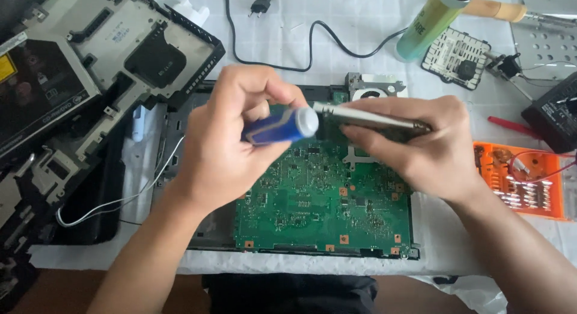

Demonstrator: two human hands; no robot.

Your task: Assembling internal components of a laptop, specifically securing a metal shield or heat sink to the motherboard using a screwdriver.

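Nearest the camera, a green circuit board lies flat, component side up, in a dark open chassis on a white cloth-covered table; laid level like this, its whole face is exposed from above.

Directly over the board, both hands are raised clear of it. The left hand is closed around a blue-handled tool with a white cap, fingers wrapped round the barrel so the capped end points toward the other hand. The right hand pinches a thin, flat metal part, fingers along its far end, holding it roughly level so its near end meets the tool's cap. Whether the two actually touch cannot be told.

To the right, an orange case of screwdriver bits sits open within reach of the right hand. To the left, a stripped dark housing with a disc drive is set aside, away from the board.

Farther back lie a black power cable, a green bottle and a small perforated black plate.
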